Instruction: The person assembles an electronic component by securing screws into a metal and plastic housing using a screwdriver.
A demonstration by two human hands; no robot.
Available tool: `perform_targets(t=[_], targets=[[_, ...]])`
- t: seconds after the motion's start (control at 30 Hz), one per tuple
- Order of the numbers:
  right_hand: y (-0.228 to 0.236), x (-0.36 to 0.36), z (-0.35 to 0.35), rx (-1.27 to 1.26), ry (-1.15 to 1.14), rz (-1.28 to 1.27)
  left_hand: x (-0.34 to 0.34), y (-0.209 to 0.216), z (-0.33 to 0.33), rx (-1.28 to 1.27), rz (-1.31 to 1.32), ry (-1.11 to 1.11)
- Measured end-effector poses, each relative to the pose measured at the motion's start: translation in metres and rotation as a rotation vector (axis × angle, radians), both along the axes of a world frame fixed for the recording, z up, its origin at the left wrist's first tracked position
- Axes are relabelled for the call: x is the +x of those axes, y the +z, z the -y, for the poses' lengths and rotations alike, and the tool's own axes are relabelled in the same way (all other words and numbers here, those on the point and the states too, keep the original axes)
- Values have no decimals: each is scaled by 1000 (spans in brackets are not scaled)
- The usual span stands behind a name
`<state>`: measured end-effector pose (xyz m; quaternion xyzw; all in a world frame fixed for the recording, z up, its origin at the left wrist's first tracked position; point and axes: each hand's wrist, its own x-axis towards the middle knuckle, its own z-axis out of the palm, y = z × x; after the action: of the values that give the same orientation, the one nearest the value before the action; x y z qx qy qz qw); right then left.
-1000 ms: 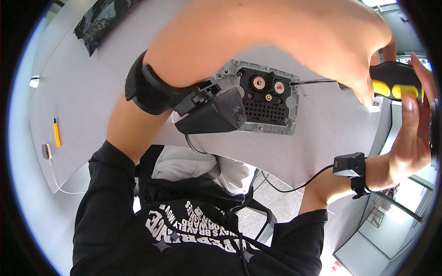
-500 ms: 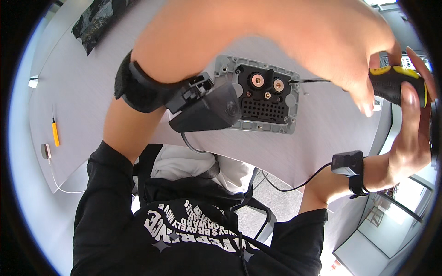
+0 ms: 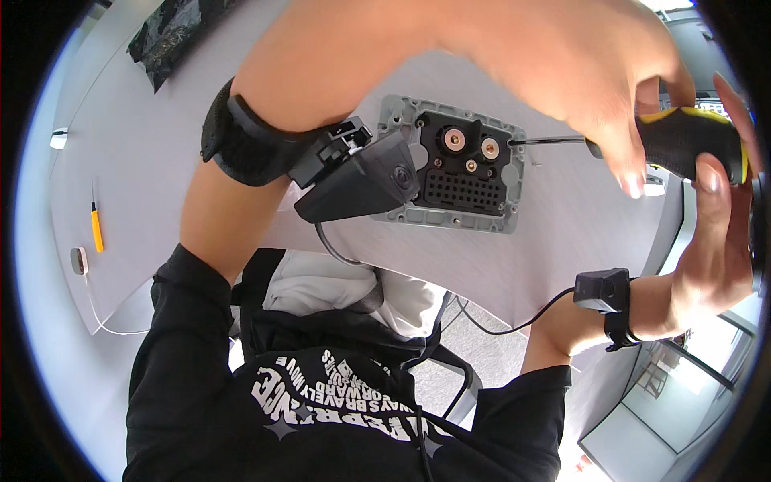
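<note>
You are leaning over a pale grey table (image 3: 144, 161), the biggest thing in view, with your black printed sweatshirt (image 3: 321, 402) filling the lower part of the frame.

Your left forearm is crossing the top of the frame from left to right, wearing a black wrist strap (image 3: 241, 145) that is carrying a wedge-shaped black camera unit (image 3: 357, 181). That unit is overlapping the left edge of the connector plate.

Your left hand (image 3: 594, 80) is curling down over the front of the screwdriver handle, fingers bent and touching it near the shaft end. Your right hand (image 3: 715, 241) is coming up from below and wrapping the rear of the same handle, thumb lying along its side. Both hands are closed on the tool; how tightly, the view is not showing.

A grey rectangular connector plate (image 3: 458, 173) is lying flat on the table, near its front edge. Its black insert is showing two round copper-coloured terminals and a grid of small pin holes.

The black-and-yellow screwdriver (image 3: 683, 140) is lying nearly level, its thin shaft reaching left to the plate's upper right edge, with the tip touching there.

A small black sensor (image 3: 602, 291) is sitting on your right wrist, trailing a thin cable.

Far left, a small yellow-handled tool (image 3: 96, 229) is lying on the table, well apart.
</note>
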<state>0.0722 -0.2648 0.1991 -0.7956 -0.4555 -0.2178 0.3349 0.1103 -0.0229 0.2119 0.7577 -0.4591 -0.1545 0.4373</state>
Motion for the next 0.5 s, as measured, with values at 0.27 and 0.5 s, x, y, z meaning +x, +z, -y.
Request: perform_targets(t=[0.27, 0.5], targets=[[3, 4, -9, 19, 95, -18, 6, -8, -1, -48, -13, -24], [1, 2, -6, 18, 91, -22, 4, -6, 0, 7, -113, -96]])
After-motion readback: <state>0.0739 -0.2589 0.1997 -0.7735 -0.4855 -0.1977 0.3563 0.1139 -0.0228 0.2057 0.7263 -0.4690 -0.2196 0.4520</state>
